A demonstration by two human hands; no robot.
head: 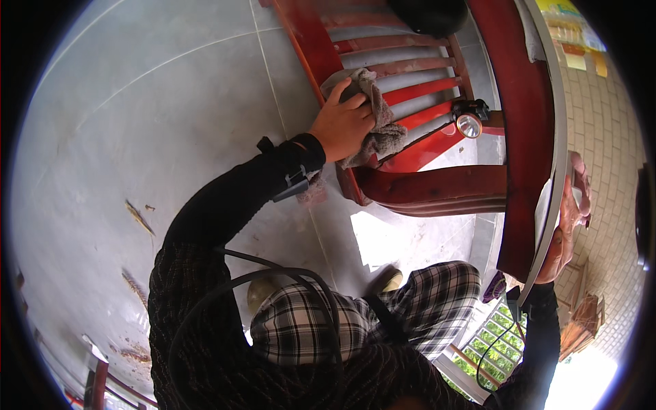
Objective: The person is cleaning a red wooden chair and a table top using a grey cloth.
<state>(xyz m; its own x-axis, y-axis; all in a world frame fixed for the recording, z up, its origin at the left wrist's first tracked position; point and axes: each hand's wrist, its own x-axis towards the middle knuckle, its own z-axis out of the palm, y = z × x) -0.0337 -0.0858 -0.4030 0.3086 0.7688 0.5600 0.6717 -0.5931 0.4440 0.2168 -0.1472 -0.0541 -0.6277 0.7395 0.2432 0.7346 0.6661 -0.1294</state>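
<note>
My left hand (344,125) presses a grey-brown cloth (387,138) onto the front edge of a red wooden slatted seat (420,92), fingers spread over the folds. A dark sleeve with a strapped-on device covers that wrist. At the right, my right hand (558,246) lies along the far side of a dark red wooden rail (528,128) with a pale edge. That edge hides part of the palm, and a pinkish thing by the fingertips is unclear. Between the two hands runs a curved wooden piece (435,189) of the same furniture.
A headlamp (469,124) sits at the seat's corner by the rail. Some black rounded object (433,15) is at the top. Dark cables (277,274) loop across my lap. Dry plant bits (138,218) lie on the grey tiled floor (179,123). A purple item (494,287) is below the rail.
</note>
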